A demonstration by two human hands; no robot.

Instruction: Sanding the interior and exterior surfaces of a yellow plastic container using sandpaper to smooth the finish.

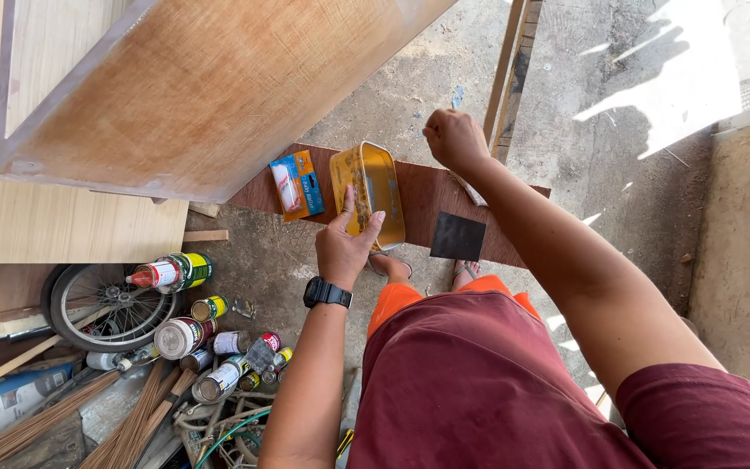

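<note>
**Q:** Holding what, and where does each hand sit?

**A:** The left hand (343,246), a black watch (327,293) on its wrist, grips the near end of a yellow rectangular tin (375,187); thumb and fingers are wrapped around its rim, pinching it. The tin is open at the top and hangs tilted above a reddish-brown board (423,195) lying on the concrete floor (566,130). The right hand (455,137) is closed into a fist just right of the tin, farther from the person; a pale strip shows below it, but whether the fist grips that strip cannot be told.

**Q:** What lies around the tin?

**A:** An orange-and-blue packet (298,183) rests on the board just left of the tin. A dark square sheet (457,236) lies on the board's near edge, to the right. A large wooden cabinet (193,87) fills the far left. A bicycle wheel (101,304) and a cluster of cans (210,339) sit on the near left floor.

**Q:** How far does the work appear to have gone?

**A:** Judging from this view, it looks early. The tin is lifted and open, yet the cabinet face shows no clearly wet or fresh coat, and the dark sheet and the packet lie untouched.
</note>
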